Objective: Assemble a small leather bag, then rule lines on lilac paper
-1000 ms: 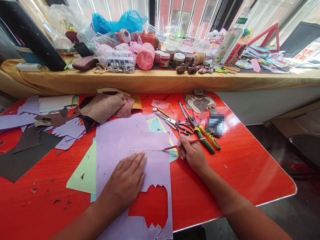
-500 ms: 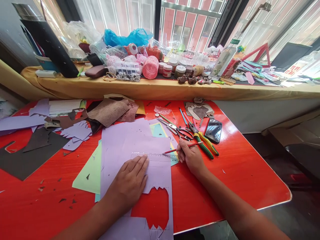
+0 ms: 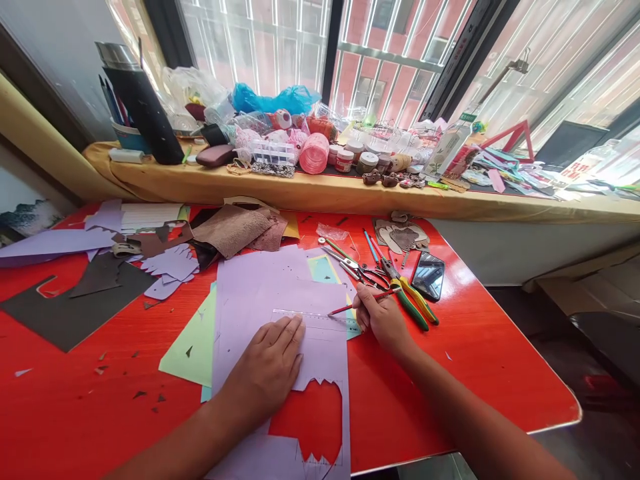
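Note:
My left hand (image 3: 273, 357) lies flat on lilac paper (image 3: 255, 280), fingertips pressing a clear ruler (image 3: 313, 315) against it. In my right hand (image 3: 383, 320) is a red pencil (image 3: 345, 309), pinched between thumb and fingers, with its tip at the ruler's upper edge. Faint pencil lines run below the ruler. Nearer me, the lilac sheet has a jagged-edged cut-out through which the red table shows. Light green paper (image 3: 190, 343) sticks out from beneath on the left. The ruler's left part is partly covered by my fingers.
Beyond my right hand lie pliers (image 3: 415, 300), scissors (image 3: 350, 263) and a phone (image 3: 428, 275). Brown leather pieces (image 3: 233, 230), a dark sheet (image 3: 70, 313) and lilac cut-outs (image 3: 173, 263) are at the left. Jars, a black flask (image 3: 145, 113) and bottles line the sill (image 3: 300, 190).
The camera view has shifted, so the table and sill appear lower and further right. The pencil tip has slid slightly left along the ruler. My left hand stays in place on the ruler.

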`<state>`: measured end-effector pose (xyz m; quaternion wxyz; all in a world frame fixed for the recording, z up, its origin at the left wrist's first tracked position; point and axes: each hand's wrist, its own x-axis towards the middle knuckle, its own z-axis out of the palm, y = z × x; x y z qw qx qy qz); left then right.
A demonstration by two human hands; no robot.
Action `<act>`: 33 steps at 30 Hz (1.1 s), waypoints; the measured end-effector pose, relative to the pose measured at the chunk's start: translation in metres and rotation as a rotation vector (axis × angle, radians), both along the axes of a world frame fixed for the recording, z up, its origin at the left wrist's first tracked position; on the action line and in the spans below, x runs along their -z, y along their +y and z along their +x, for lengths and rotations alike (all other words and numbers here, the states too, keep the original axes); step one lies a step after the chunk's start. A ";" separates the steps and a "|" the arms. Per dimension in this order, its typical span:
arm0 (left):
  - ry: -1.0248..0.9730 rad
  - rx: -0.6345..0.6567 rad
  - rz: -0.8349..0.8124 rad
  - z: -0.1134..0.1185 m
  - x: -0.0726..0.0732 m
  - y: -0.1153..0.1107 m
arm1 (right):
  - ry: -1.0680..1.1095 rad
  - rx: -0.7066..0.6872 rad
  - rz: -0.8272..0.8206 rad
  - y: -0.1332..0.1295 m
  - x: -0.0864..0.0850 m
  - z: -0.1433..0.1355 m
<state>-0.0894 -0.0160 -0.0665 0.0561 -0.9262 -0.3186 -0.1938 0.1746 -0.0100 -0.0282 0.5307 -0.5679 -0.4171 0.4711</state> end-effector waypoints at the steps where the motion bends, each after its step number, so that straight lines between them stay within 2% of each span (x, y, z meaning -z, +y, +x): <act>1: 0.000 0.001 0.008 0.000 0.000 0.000 | -0.012 -0.006 -0.001 0.001 -0.001 -0.002; 8: 0.000 0.019 0.041 0.000 -0.004 0.001 | -0.049 -0.044 0.006 0.009 -0.005 -0.016; 21: -0.003 0.012 0.011 0.000 0.004 0.001 | -0.081 -0.116 0.052 0.025 0.004 -0.039; 33: 0.026 0.015 0.046 -0.001 0.001 0.001 | -0.096 -0.141 0.054 0.030 0.007 -0.052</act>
